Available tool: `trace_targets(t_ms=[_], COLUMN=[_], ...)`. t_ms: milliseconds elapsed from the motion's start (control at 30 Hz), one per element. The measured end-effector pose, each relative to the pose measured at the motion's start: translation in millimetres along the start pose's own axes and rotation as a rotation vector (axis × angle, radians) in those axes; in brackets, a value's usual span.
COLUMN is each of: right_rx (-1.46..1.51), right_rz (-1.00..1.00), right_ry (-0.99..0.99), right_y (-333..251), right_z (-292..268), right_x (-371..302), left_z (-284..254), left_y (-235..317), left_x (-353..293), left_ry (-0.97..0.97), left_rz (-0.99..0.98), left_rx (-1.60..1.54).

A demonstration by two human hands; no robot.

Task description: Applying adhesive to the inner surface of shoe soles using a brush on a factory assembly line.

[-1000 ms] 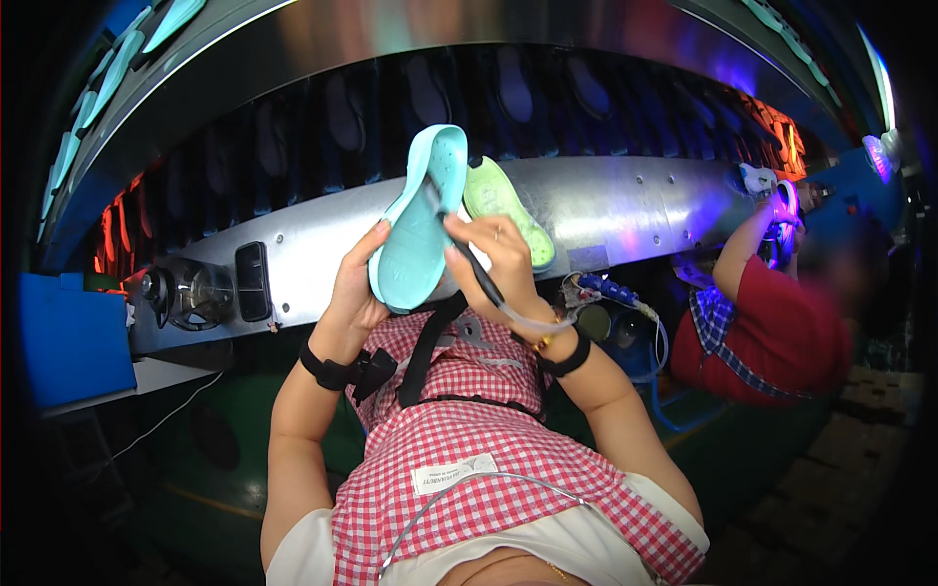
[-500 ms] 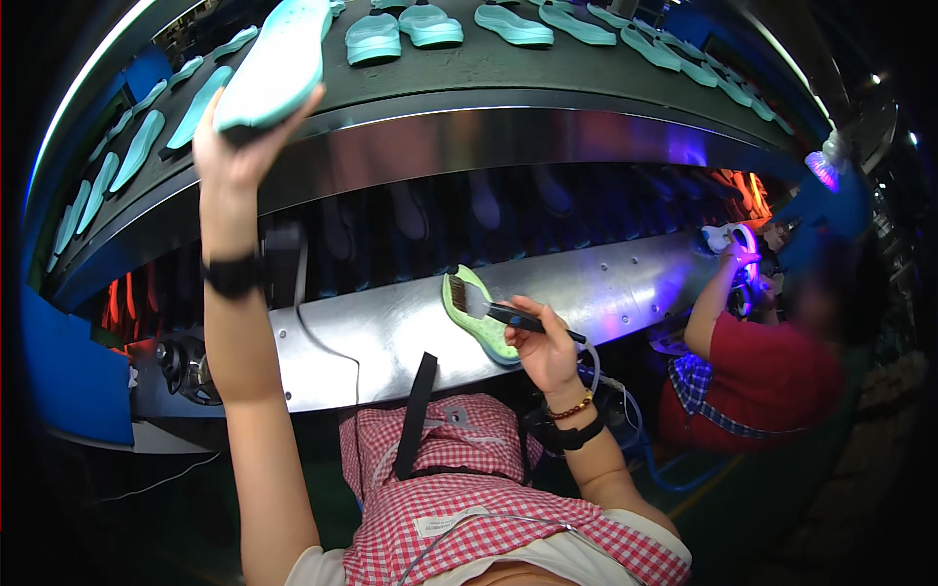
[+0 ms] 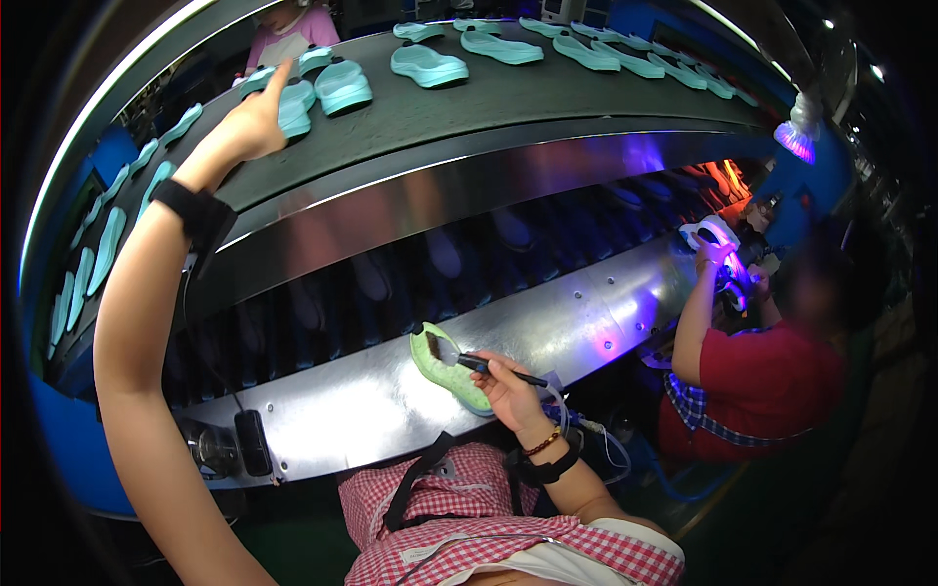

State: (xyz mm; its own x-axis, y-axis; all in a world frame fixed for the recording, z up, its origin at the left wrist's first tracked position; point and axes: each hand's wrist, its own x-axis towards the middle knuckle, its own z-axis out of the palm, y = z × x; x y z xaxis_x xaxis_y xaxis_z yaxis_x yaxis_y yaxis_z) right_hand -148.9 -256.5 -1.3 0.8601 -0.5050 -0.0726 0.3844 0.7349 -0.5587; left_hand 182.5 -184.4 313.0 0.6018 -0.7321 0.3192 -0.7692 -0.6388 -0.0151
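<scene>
Turquoise sole [image 3: 296, 109] partly hidden by left fingers [image 3: 277, 88], co-worker's head [image 3: 831, 269] blurred, pink-clad person [image 3: 295, 29] cropped at top

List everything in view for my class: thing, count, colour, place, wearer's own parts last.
Conveyor belt: one, dark, across the top
Soles: many, teal, on the belt
Metal ledge: one, silver, below the belt
Green sole: one, light green, on the ledge
Brush: one, black handle, over the green sole
Handheld device: one, black, ledge's left end
Glass jar: one, clear, left of the device
Lamp: one, purple glow, upper right
Coworker: one, red top, right side
Second coworker: one, pink top, beyond the belt
Apron: one, red and white check, bottom centre
Left hand: one, bare, beside the soles
Right hand: one, bare, holding the brush
</scene>
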Motion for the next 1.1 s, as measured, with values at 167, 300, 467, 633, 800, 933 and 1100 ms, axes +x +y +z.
trace_targets(t_ms=[167,300,467,633,800,933,1100], right_rx=[0.071,0.055,0.030,0.085,0.053,-0.060,-0.105], right_rz=[0.008,0.042,0.024,0.052,-0.016,-0.038,-0.069], right_ry=[0.077,0.142,0.196,0.114,0.177,0.300,0.294], right_y=[7.9,3.2,0.0,8.0,4.3,-2.5,-4.4], right_z=[-13.1,-32.8,-45.1,-31.4,-27.7,-32.9,-23.8], right_x=[3.9,-4.9,-13.1,-4.7,4.1,3.9,7.0], left_z=[28.6,48.1,62.6,48.9,23.1,19.0,75.3], left_y=[-3.9,-17.4,16.7,72.5,64.9,40.5,32.1], left_x=[50.7,74.7,89.4,84.6,36.0,-57.5,-172.1], left_ry=[-0.454,-0.373,-0.201,-0.366,-0.224,0.035,0.603], left_rz=[-0.051,0.147,0.403,0.491,0.303,0.318,-0.143], left_rx=[0.184,0.028,-0.070,-0.450,-0.177,-0.510,-1.885])
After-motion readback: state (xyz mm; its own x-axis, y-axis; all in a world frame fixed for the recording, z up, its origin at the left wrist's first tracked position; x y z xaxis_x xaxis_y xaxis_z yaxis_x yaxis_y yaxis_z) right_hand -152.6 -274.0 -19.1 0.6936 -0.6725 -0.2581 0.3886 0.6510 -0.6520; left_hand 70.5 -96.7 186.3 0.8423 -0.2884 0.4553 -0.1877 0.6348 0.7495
